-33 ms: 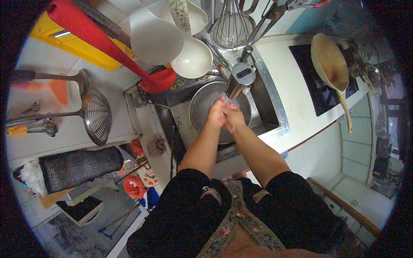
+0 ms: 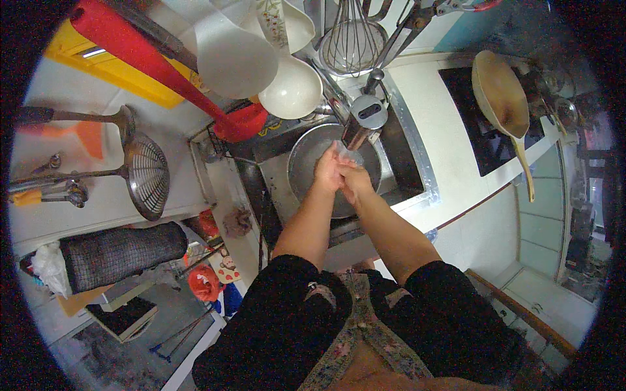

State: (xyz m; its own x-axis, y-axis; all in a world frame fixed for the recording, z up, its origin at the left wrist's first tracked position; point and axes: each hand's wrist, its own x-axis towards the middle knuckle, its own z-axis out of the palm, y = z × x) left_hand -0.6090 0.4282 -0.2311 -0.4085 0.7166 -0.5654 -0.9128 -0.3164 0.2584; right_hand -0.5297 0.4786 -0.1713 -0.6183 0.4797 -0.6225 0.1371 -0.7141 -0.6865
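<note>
My left hand [image 2: 327, 169] and my right hand [image 2: 356, 181] are pressed together beneath the outlet of a metal faucet [image 2: 365, 120]. A pale, translucent blur that looks like running water lies over the fingers. Both hands look closed against each other, and the space between the palms is hidden. Below them, a large round metal pan or basin [image 2: 301, 163] sits in the steel sink [image 2: 277, 192]. Its contents are hard to make out behind my hands.
White ladles [image 2: 291, 91], a red silicone utensil [image 2: 241, 124] and a whisk [image 2: 354, 39] hang close beyond the sink. A skimmer [image 2: 146, 176] hangs at left. Right of the sink, a cream frying pan [image 2: 501, 94] rests on a black hob [image 2: 466, 124].
</note>
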